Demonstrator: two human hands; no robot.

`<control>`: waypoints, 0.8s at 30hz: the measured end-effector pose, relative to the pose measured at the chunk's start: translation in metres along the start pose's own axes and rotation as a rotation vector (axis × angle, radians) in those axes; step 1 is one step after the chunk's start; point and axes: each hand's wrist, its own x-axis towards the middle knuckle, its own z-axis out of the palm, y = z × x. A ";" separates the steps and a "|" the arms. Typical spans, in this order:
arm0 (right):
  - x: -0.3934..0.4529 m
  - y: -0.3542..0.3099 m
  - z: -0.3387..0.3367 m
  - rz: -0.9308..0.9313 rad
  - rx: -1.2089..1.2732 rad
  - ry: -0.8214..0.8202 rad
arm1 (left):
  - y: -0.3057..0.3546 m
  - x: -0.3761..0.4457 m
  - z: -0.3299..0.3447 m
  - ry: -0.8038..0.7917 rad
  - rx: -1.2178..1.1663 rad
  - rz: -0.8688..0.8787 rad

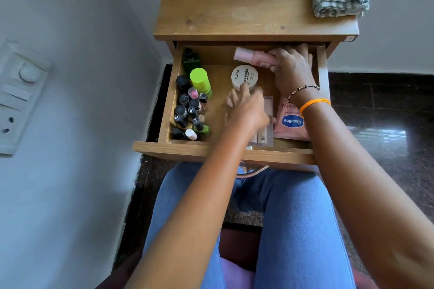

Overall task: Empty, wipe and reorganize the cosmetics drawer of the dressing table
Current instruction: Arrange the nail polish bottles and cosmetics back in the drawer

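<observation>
Right hand (291, 68) gripping pink bottle (252, 56) at drawer (223, 149) back, left hand (246, 105) blurred, state unclear; lift bottle clear of round tub (244, 77).

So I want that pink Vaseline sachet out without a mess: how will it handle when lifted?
The Vaseline sachet looks like a flat, thin pouch, so it will probably flop and weigh little. Its glossy face may slip. It lies partly under the right wrist, near the drawer front.
</observation>
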 end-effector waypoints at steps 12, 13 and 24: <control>-0.002 0.007 0.001 -0.007 0.028 0.030 | 0.014 0.009 0.023 -0.183 0.061 -0.190; -0.003 0.008 0.002 -0.012 0.026 0.025 | 0.013 0.011 0.022 -0.180 0.057 -0.204; -0.004 0.004 -0.003 0.066 0.055 -0.014 | 0.000 0.015 0.010 0.046 -0.048 -0.184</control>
